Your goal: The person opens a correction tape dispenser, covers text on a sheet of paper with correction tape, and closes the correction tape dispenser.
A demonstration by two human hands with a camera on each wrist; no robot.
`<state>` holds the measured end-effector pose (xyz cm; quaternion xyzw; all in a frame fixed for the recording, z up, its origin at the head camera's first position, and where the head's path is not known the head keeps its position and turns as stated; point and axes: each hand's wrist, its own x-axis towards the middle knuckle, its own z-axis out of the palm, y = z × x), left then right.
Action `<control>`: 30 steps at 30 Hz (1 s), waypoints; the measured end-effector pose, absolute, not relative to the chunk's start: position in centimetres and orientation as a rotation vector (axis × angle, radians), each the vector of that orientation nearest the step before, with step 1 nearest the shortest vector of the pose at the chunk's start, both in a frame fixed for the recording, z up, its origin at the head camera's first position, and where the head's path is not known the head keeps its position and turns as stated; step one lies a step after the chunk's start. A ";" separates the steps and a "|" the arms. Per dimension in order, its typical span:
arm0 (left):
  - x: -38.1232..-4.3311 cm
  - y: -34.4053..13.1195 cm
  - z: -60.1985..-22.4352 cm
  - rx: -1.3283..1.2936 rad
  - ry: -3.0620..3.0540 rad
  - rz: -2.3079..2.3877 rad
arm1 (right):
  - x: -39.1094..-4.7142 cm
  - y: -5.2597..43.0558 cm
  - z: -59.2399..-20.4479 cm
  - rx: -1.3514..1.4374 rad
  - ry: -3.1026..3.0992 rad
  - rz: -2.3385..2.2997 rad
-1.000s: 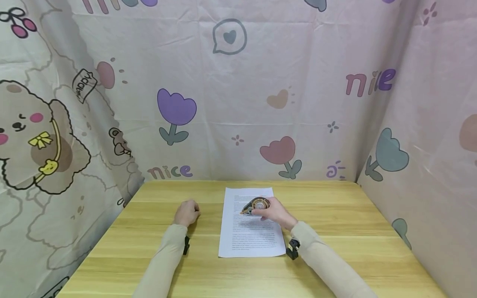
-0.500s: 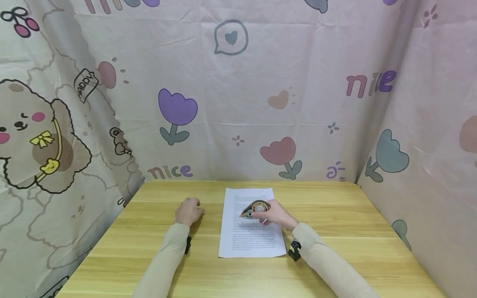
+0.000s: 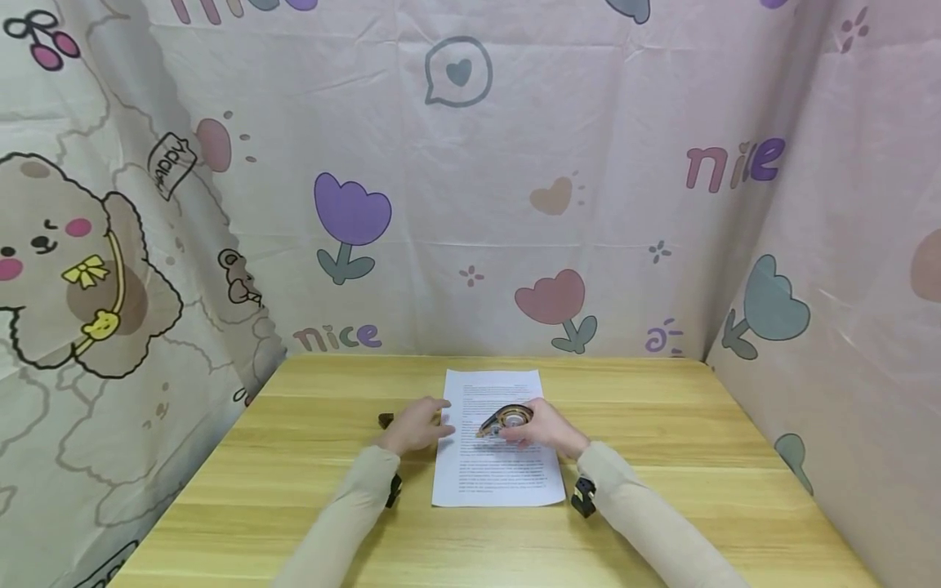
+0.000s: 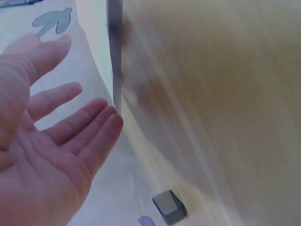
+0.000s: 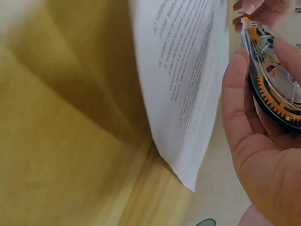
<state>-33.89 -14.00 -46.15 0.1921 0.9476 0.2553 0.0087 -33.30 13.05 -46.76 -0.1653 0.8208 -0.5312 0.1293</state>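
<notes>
In the head view, the right hand (image 3: 547, 426) pinches a teardrop-shaped correction tape (image 3: 504, 419) over the printed paper (image 3: 500, 482); the left hand (image 3: 417, 425), fingers loosely spread, holds nothing at its left edge. The left wrist view clarifies a dark, boxy block (image 4: 169, 207) on wood grain. The right wrist view alone reveals clear plastic and an orange toothed gear (image 5: 273, 100).

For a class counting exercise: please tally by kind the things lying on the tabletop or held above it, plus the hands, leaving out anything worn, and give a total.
Printed sheet: 1
Correction tape: 1
Small dark block: 1
Hands: 2 (left hand, right hand)
Total: 5
</notes>
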 end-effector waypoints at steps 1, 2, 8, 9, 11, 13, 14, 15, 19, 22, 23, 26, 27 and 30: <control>-33.8 -13.8 -46.2 0.635 2.958 0.777 | -33.3 13.1 -46.8 -0.481 2.389 -1.542; -33.8 -13.6 -46.3 0.656 2.949 0.772 | -33.3 13.1 -46.8 -0.482 2.393 -1.541; -33.3 -12.9 -46.0 0.742 2.860 0.745 | -33.4 13.1 -47.2 -0.460 2.429 -1.521; -33.1 -12.8 -45.9 0.746 2.840 0.735 | -33.5 13.1 -47.3 -0.458 2.435 -1.516; -32.9 -12.5 -46.0 0.732 2.807 0.713 | -33.5 13.3 -47.4 -0.458 2.442 -1.510; -32.8 -12.3 -46.1 0.703 2.777 0.687 | -33.5 13.3 -47.4 -0.467 2.451 -1.500; -32.7 -12.1 -46.1 0.693 2.766 0.670 | -33.4 13.3 -47.4 -0.475 2.457 -1.496; -32.7 -12.0 -46.3 0.688 2.754 0.646 | -33.4 13.3 -47.4 -0.485 2.464 -1.490; -32.6 -11.4 -46.7 0.683 2.731 0.524 | -33.3 13.3 -47.6 -0.526 2.485 -1.481; -32.4 -11.2 -46.9 0.678 2.728 0.460 | -33.3 13.2 -47.9 -0.569 2.464 -1.496; -32.3 -11.2 -47.0 0.668 2.724 0.451 | -33.2 13.2 -48.0 -0.587 2.450 -1.508; -32.1 -11.0 -46.9 0.650 2.721 0.454 | -33.2 13.0 -48.1 -0.629 2.434 -1.516; -32.0 -11.0 -46.9 0.643 2.720 0.459 | -33.2 13.0 -48.1 -0.640 2.434 -1.516; -31.8 -10.8 -46.7 0.632 2.721 0.464 | -33.2 13.0 -48.0 -0.635 2.449 -1.507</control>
